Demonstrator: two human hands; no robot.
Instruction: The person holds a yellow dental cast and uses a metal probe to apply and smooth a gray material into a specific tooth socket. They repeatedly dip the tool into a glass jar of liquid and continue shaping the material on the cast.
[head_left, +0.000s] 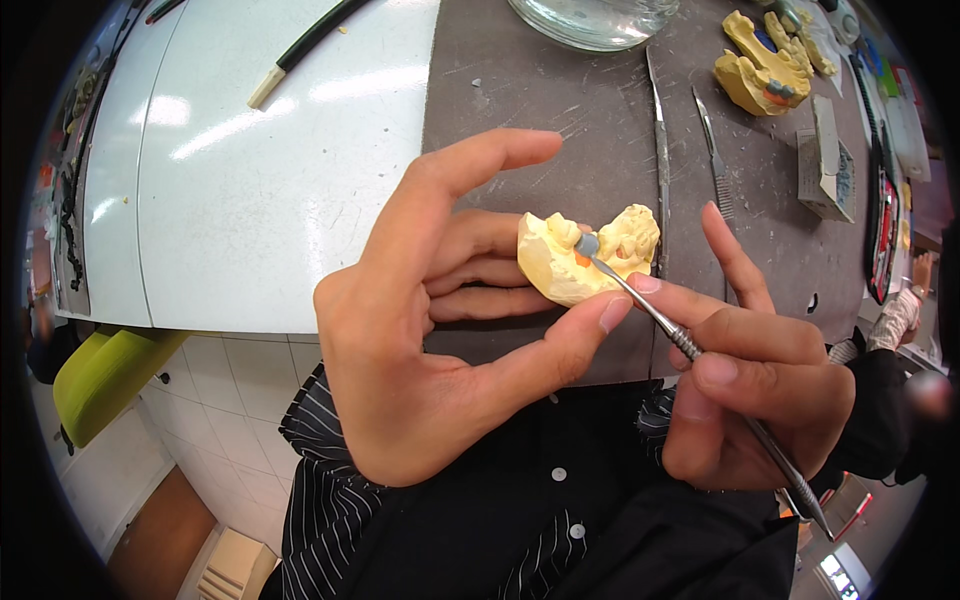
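Observation:
My left hand (420, 330) grips a pale yellow plaster dental model (555, 275) between thumb and fingers, its index finger raised away. On the model one tooth is covered in grey wax (588, 245), with an orange-red patch just below it. In my right hand (760, 380) is a metal dental carving instrument (685, 345) with a knurled grip, held like a pen. Its tip meets or nearly meets the grey tooth; contact is too small to tell. The little finger of this hand is lifted, and its index fingertip lies close to the model's edge.
A brown mat (480, 110) covers the right of the white table (270, 200). On it lie a long metal tool (660, 150), a scalpel-like knife (713, 150), a small grey box (825, 165), another dental model (755, 80) and a glass bowl (600, 25). A black-handled brush-like tool (300, 50) is far left.

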